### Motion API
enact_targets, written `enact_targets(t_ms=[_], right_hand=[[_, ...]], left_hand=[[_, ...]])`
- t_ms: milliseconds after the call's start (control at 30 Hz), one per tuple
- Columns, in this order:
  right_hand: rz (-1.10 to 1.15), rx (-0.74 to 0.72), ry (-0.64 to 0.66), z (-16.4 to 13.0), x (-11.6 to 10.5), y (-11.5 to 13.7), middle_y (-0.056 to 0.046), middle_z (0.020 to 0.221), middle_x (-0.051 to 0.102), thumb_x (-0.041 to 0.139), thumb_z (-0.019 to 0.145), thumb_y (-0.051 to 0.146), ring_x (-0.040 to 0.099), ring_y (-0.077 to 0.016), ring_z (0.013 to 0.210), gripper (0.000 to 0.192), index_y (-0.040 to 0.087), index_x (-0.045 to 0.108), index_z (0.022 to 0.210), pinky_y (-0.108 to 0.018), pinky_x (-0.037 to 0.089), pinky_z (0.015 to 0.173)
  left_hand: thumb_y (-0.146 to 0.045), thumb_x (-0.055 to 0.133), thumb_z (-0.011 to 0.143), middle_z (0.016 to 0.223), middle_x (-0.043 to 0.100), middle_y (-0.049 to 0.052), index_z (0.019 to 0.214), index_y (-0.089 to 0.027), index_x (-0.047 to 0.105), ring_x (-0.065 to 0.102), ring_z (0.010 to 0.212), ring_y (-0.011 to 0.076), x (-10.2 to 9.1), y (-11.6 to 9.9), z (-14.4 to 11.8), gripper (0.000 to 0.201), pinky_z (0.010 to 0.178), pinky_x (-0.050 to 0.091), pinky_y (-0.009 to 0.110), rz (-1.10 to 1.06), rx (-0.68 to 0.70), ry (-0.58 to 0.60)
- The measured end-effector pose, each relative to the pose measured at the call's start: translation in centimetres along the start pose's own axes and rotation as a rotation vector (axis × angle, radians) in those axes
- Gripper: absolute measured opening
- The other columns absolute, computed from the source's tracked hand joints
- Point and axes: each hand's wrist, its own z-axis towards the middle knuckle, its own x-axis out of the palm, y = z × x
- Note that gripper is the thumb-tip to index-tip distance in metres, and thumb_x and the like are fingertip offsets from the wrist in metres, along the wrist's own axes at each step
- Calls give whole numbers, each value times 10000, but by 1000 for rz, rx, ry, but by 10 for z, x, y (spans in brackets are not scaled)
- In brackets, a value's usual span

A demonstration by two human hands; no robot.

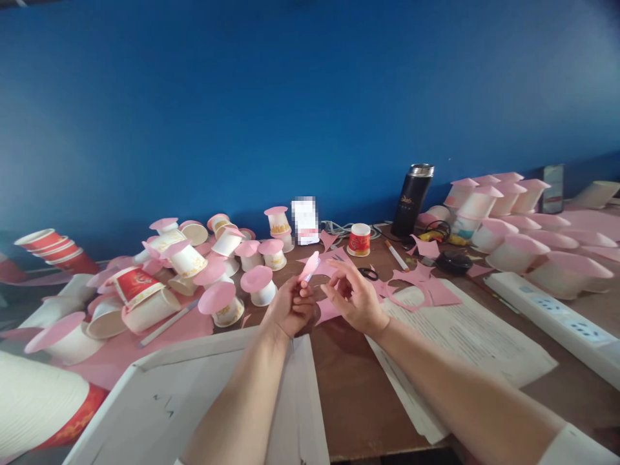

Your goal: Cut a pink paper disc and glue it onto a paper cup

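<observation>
My left hand [292, 305] is closed round the lower end of a slim pink piece [310, 266] with a pale, shiny side. Whether it is paper or a small tube I cannot make out. A short way to its right, my right hand [356, 294] is raised with bent fingers apart, and no object shows in it. Beneath both hands lie cut pink paper scraps [334, 309] and black-handled scissors [369, 274]. Left of my left hand stands a paper cup with a pink disc on it [259, 284]. A red paper cup [359, 240] stands behind my right hand.
Many pink-topped cups [181, 258] crowd the left. More cups [506, 194] are stacked at right, near a black flask [411, 200]. A power strip [557, 316], printed sheets [465, 342], a cutter [397, 255] and a white box lid [159, 400] lie around.
</observation>
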Motion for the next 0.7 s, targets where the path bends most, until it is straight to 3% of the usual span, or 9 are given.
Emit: enact_targets(t_ms=[100, 200, 367, 467, 600, 700], right_hand=[[-132, -80, 22, -2, 0, 2, -29, 841, 603, 547, 896, 340, 508, -126, 596, 395, 254, 530, 1282, -274, 470, 611], [-273, -123, 62, -2, 1, 1, -49, 873, 608, 520, 909, 318, 562, -150, 677, 348, 265, 573, 1249, -279, 471, 650], [-386, -135, 48, -2, 1, 0, -57, 878, 599, 507, 876, 220, 587, -177, 767, 305, 252, 614, 1160, -275, 452, 666], [-289, -85, -44, -1, 2, -2, -23, 768, 549, 497, 854, 201, 546, -162, 695, 281, 216, 572, 1124, -280, 448, 666], [-119, 95, -98, 0, 5, -10, 17, 704, 502, 515, 868, 293, 491, -132, 602, 189, 209, 520, 1037, -272, 425, 615], [-25, 214, -139, 2, 9, -16, 12, 713, 510, 571, 852, 405, 490, -135, 624, 254, 201, 504, 987, -270, 416, 598]], left_hand=[[-230, 549, 831, 498, 388, -51, 602, -125, 510, 260, 352, -7, 1, 8, 5, 255, 311, 167, 78, 179, 111, -129], [-338, 612, 791, 479, 426, -43, 619, -144, 544, 306, 364, 30, 0, 20, 11, 269, 341, 195, 140, 488, 371, -254], [-466, 508, 841, 480, 492, -9, 575, -180, 557, 426, 430, 107, -4, 26, 13, 394, 441, 294, 230, 1068, 726, -424], [-507, 484, 851, 497, 509, -5, 582, -201, 542, 465, 483, 133, -5, 23, 11, 412, 488, 314, 241, 1183, 842, -510], [-506, 502, 854, 540, 538, -7, 598, -212, 489, 499, 542, 141, -6, 21, 10, 390, 531, 341, 235, 1219, 950, -469], [-471, 515, 858, 609, 600, 7, 643, -213, 508, 543, 581, 146, -5, 21, 9, 336, 562, 379, 234, 1209, 1004, -473]])
